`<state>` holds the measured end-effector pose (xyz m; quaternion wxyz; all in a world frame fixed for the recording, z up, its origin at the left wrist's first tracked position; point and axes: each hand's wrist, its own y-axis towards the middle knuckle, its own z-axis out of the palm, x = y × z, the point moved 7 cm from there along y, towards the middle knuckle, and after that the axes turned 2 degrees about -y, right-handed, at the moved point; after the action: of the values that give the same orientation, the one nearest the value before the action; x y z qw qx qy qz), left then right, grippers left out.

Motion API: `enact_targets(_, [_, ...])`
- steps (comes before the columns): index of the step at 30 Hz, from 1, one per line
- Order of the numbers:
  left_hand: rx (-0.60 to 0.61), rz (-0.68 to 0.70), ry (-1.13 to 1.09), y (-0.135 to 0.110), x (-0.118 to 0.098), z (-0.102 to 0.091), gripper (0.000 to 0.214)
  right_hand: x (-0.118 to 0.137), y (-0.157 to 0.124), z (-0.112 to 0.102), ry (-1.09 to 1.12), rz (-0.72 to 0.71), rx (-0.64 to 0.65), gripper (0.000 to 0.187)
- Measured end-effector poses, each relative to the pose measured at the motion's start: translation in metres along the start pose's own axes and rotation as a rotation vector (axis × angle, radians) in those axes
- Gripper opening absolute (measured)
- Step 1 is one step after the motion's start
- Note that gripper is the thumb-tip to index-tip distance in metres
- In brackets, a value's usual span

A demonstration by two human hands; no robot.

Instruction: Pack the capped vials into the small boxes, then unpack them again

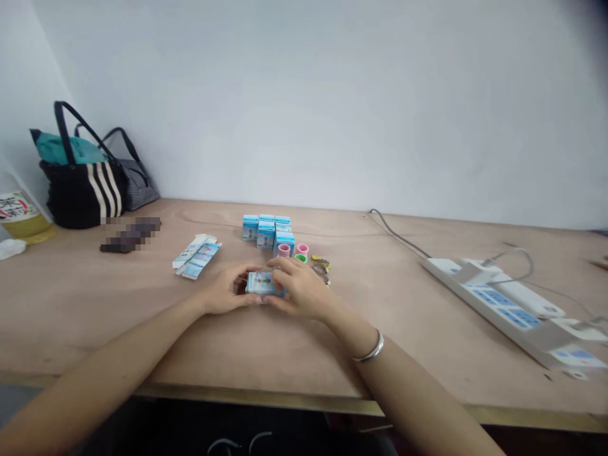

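Note:
Between my two hands lies a small blue and white cardboard box [259, 282], flat, with a printed picture on top. My left hand [224, 291] is curled round its left end, the thumb along the near edge. My right hand [300, 288] grips the right end, fingers over the top and thumb at the near side. Just beyond my right hand are two pink rings [303, 249] and a green ring [301, 258]. Dark round bands with yellow bits [321, 269] lie right of them. Several upright blue and white boxes [265, 234] stand grouped behind.
Flattened blue and white cartons [197, 256] lie left of my hands. A blurred dark object [130, 235], a black striped bag [85, 190] and a bottle of yellow liquid [23, 212] are farther left. On the right lies a white power strip [503, 310] with plugs and a grey cable [399, 235].

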<state>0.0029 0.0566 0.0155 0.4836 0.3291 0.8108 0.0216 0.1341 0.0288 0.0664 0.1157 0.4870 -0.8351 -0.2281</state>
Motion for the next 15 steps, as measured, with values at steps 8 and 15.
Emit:
enact_targets(8, [-0.106,-0.078,-0.034,0.007,0.018,-0.002,0.032,-0.009,-0.005,0.018,0.045,0.092,0.084,0.018])
enact_targets(15, [-0.172,-0.004,0.235,0.001,0.009,-0.016,0.035,-0.017,-0.013,0.022,0.086,0.109,-0.003,0.018])
